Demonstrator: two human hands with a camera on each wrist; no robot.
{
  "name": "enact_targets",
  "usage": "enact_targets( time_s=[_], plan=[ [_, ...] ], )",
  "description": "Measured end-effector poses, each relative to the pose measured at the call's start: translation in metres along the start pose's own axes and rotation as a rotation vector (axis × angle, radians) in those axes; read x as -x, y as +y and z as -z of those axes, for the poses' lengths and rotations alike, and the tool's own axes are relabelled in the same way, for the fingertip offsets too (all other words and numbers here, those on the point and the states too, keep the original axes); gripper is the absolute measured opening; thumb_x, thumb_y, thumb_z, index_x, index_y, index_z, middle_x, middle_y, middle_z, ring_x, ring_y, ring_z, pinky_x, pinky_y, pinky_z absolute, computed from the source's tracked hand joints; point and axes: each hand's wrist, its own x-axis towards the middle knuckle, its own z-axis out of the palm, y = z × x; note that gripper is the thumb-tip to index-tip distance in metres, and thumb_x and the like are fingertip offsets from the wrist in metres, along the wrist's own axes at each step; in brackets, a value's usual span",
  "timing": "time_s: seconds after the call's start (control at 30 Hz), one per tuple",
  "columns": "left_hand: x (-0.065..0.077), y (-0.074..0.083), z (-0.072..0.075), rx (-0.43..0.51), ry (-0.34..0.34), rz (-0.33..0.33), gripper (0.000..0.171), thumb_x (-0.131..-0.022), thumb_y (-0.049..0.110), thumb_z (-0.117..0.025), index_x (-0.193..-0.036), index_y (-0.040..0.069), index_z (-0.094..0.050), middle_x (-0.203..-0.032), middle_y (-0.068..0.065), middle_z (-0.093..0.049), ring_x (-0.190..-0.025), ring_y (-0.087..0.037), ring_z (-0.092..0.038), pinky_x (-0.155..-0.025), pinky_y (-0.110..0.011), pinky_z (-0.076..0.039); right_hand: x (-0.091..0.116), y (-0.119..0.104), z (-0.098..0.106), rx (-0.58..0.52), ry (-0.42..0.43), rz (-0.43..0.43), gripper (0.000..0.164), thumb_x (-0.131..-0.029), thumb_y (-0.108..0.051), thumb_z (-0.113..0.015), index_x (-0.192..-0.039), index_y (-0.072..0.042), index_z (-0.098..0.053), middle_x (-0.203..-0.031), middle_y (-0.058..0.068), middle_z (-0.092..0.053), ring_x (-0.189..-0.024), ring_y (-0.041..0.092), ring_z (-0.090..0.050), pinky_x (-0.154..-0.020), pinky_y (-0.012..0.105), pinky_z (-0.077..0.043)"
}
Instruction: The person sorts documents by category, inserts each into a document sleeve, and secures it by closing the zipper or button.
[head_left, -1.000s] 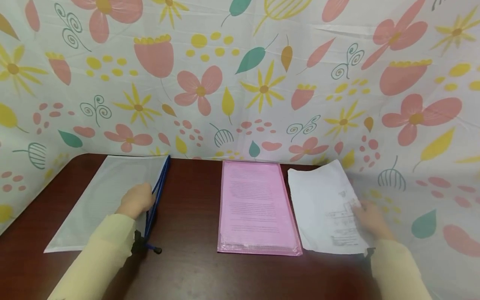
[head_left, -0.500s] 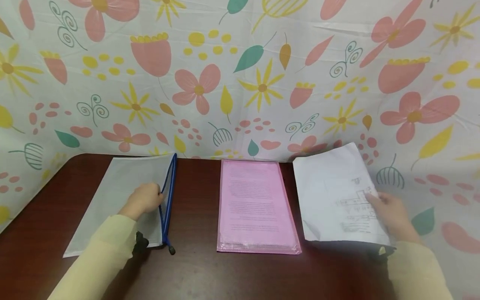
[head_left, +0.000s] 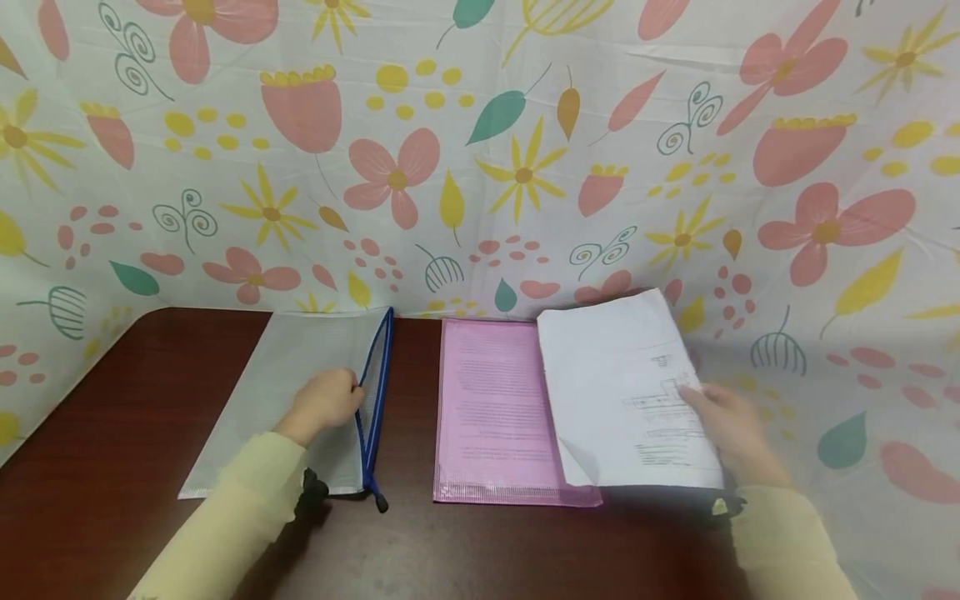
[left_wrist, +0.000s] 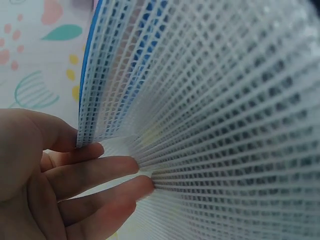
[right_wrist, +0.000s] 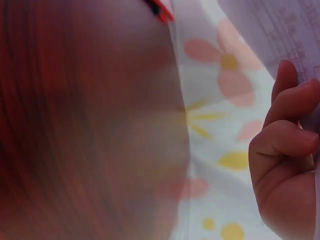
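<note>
On the left of the table lies a clear mesh zipper file bag (head_left: 292,358) with a blue zipper along its right side. My left hand (head_left: 322,408) pinches the upper layer at that side, and the mouth gapes. In the left wrist view, thumb and index finger grip the edge of the mesh (left_wrist: 220,120) while the other fingers reach along it. My right hand (head_left: 738,433) holds white paper (head_left: 600,375) with print and line drawings by its right edge, thumb on top. The paper is tilted and overlaps the right part of a pink file bag (head_left: 487,408).
The pink file bag, with printed pages inside, lies flat between the hands. Dark reddish-brown wood makes up the table (head_left: 405,550). A floral cloth (head_left: 465,167) hangs along its back and right. The zipper pull (head_left: 381,503) sticks out at the mesh bag's front corner.
My left hand has drawn the mesh bag to the right, and its mouth has widened. My right hand lifted the paper, first shifting right, then left over the pink bag.
</note>
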Motion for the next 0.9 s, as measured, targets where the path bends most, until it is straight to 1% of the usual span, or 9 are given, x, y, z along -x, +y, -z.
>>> enact_targets(
  time_s=[0.1, 0.17, 0.27, 0.4, 0.6, 0.73, 0.9],
  plan=[
    [-0.002, 0.006, -0.007, 0.009, 0.011, -0.005, 0.028, -0.090, 0.016, -0.047, -0.062, 0.013, -0.044, -0.057, 0.000, -0.045, -0.052, -0.015, -0.043, -0.046, -0.027, -0.034, 0.000, -0.006, -0.017, 0.030, -0.007, 0.033, 0.074, -0.090, -0.061, -0.046, -0.133, -0.002, -0.048, -0.088, 0.006, -0.067, -0.069, 0.019, -0.063, -0.060, 0.034, -0.054],
    [-0.003, 0.011, -0.011, 0.019, 0.020, -0.008, 0.029, -0.090, 0.016, -0.047, -0.062, 0.013, -0.043, -0.057, 0.000, -0.044, -0.051, -0.015, -0.042, -0.046, -0.026, -0.033, 0.000, -0.010, -0.028, 0.012, -0.020, 0.057, 0.070, -0.091, -0.058, -0.047, -0.130, 0.000, -0.050, -0.085, 0.005, -0.067, -0.067, 0.018, -0.063, -0.058, 0.033, -0.053],
    [-0.003, 0.019, -0.017, 0.037, 0.043, -0.015, 0.029, -0.090, 0.015, -0.047, -0.061, 0.014, -0.042, -0.056, 0.000, -0.043, -0.050, -0.015, -0.041, -0.045, -0.026, -0.033, 0.001, -0.016, -0.043, -0.057, -0.052, 0.073, 0.063, -0.093, -0.052, -0.049, -0.127, 0.001, -0.051, -0.082, 0.003, -0.067, -0.065, 0.017, -0.064, -0.057, 0.033, -0.054],
    [-0.002, 0.030, -0.023, 0.053, 0.073, -0.025, 0.027, -0.090, 0.014, -0.047, -0.063, 0.013, -0.044, -0.057, -0.001, -0.044, -0.050, -0.015, -0.042, -0.045, -0.026, -0.033, 0.003, -0.023, -0.060, -0.139, -0.088, 0.066, 0.056, -0.094, -0.045, -0.052, -0.126, 0.001, -0.052, -0.080, 0.001, -0.067, -0.065, 0.017, -0.065, -0.057, 0.033, -0.055],
    [-0.001, 0.047, -0.034, 0.071, 0.113, -0.033, 0.023, -0.092, 0.015, -0.048, -0.069, 0.010, -0.050, -0.060, -0.002, -0.047, -0.052, -0.015, -0.044, -0.045, -0.026, -0.034, 0.006, -0.032, -0.080, -0.208, -0.124, 0.067, 0.051, -0.093, -0.042, -0.055, -0.122, 0.000, -0.054, -0.079, 0.001, -0.067, -0.065, 0.017, -0.065, -0.058, 0.031, -0.055],
    [0.000, 0.057, -0.040, 0.087, 0.119, -0.038, 0.022, -0.092, 0.016, -0.049, -0.072, 0.009, -0.052, -0.060, -0.002, -0.047, -0.053, -0.015, -0.045, -0.044, -0.026, -0.034, 0.008, -0.037, -0.092, -0.223, -0.146, 0.081, 0.047, -0.094, -0.039, -0.055, -0.120, 0.001, -0.055, -0.078, 0.003, -0.066, -0.063, 0.017, -0.065, -0.056, 0.031, -0.055],
    [0.000, 0.068, -0.046, 0.084, 0.125, -0.052, 0.022, -0.093, 0.015, -0.049, -0.072, 0.009, -0.052, -0.059, -0.002, -0.047, -0.052, -0.015, -0.045, -0.043, -0.027, -0.035, 0.011, -0.043, -0.104, -0.237, -0.181, 0.085, 0.042, -0.094, -0.034, -0.056, -0.117, 0.001, -0.057, -0.078, 0.003, -0.066, -0.062, 0.017, -0.064, -0.056, 0.030, -0.055]
  ],
)
